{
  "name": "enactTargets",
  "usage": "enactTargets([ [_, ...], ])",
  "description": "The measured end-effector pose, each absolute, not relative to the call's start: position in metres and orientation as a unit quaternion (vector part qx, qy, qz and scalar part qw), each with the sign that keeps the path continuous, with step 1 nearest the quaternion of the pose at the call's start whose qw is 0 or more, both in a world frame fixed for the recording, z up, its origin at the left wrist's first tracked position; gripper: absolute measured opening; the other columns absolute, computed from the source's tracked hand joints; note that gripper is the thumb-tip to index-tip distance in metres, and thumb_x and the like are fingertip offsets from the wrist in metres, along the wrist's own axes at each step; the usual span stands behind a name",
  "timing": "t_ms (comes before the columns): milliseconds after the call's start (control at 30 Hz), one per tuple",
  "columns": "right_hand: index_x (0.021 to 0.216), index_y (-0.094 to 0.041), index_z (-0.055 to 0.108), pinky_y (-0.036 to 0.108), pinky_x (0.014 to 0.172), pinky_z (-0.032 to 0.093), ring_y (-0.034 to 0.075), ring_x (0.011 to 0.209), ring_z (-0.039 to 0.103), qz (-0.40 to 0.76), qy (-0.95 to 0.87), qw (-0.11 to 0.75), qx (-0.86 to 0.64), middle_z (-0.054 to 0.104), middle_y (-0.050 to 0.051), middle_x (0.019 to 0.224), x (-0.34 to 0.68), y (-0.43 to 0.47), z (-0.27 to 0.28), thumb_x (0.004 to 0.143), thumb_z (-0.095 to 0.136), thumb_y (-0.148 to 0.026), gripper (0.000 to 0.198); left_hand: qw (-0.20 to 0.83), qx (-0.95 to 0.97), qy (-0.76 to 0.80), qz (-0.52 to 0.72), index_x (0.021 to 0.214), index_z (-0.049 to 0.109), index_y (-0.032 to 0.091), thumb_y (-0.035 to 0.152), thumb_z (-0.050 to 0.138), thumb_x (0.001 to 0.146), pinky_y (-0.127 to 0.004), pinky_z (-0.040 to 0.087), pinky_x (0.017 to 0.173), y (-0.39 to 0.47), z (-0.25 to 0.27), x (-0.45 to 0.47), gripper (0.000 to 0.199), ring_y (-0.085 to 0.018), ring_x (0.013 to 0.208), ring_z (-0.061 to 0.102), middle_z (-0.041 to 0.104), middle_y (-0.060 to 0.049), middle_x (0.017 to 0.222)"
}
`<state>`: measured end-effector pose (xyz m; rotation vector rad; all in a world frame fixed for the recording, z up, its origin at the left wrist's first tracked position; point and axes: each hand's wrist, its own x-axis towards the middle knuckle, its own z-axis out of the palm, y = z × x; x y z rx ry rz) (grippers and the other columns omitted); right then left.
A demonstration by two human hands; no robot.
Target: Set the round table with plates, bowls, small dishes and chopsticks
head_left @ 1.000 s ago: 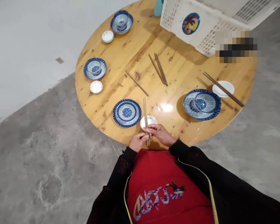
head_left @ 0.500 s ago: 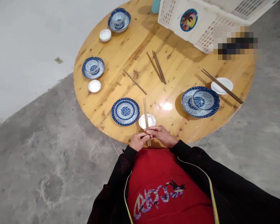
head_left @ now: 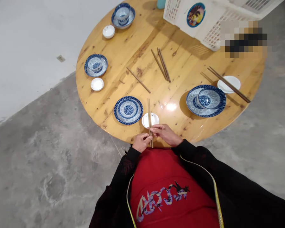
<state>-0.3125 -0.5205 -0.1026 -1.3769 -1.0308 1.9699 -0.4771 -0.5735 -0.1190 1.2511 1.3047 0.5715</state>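
A pair of wooden chopsticks [head_left: 149, 109] lies across a small white dish [head_left: 155, 119] near the table's front edge. My left hand [head_left: 142, 141] pinches the chopsticks close to their near ends. From the right, my right hand [head_left: 165, 133] grips the same pair a little farther up, its fingertips at the dish's near rim. Just left of the dish sits a blue-and-white patterned plate [head_left: 128, 110], lying flat.
Loose chopsticks [head_left: 163, 65] and a single chopstick [head_left: 138, 80] lie mid-table. At right, a bowl stands on a blue plate [head_left: 216, 109] beside a white dish [head_left: 235, 83] bearing chopsticks. More bowls on plates [head_left: 104, 70] line the left. A white basket [head_left: 178, 19] stands behind.
The view has shifted slightly, moving the table things up in the picture. My hands have drawn a little apart along the chopsticks, which stay over the white dish.
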Motion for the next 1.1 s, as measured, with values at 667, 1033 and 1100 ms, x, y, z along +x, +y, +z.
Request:
enactTargets([
  [667, 0.058, -0.015, 0.059, 0.023, 0.047, 0.045, 0.009, 0.048, 0.051, 0.616, -0.398, 0.327, -0.596, 0.056, 0.001, 0.051, -0.318, -0.414, -0.134, 0.064, 0.09, -0.025, 0.033, 0.517, 0.572, 0.615, 0.164, 0.063, 0.056, 0.019, 0.038, 0.054, 0.087, -0.024, 0.032, 0.062, -0.553, -0.141, -0.489, 0.03, -0.012, 0.063, 0.044, 0.049, 0.004, 0.061],
  [1033, 0.057, -0.017, 0.055, 0.022, 0.04, 0.029, 0.006, 0.04, 0.037, 0.628, -0.389, 0.337, -0.584, 0.046, -0.004, 0.044, -0.315, -0.416, -0.141, 0.065, 0.088, -0.026, 0.035, 0.501, 0.565, 0.638, 0.151, 0.064, 0.054, 0.019, 0.038, 0.052, 0.086, -0.025, 0.03, 0.062, -0.552, -0.14, -0.489, 0.029, -0.012, 0.062, 0.043, 0.049, 0.004, 0.062],
  [1100, 0.058, -0.017, 0.055, 0.023, 0.041, 0.029, 0.006, 0.042, 0.037, 0.628, -0.392, 0.332, -0.585, 0.046, -0.004, 0.045, -0.314, -0.416, -0.142, 0.066, 0.087, -0.026, 0.034, 0.5, 0.567, 0.636, 0.155, 0.064, 0.053, 0.019, 0.037, 0.052, 0.087, -0.025, 0.03, 0.062, -0.552, -0.14, -0.488, 0.029, -0.011, 0.062, 0.042, 0.049, 0.004, 0.063],
])
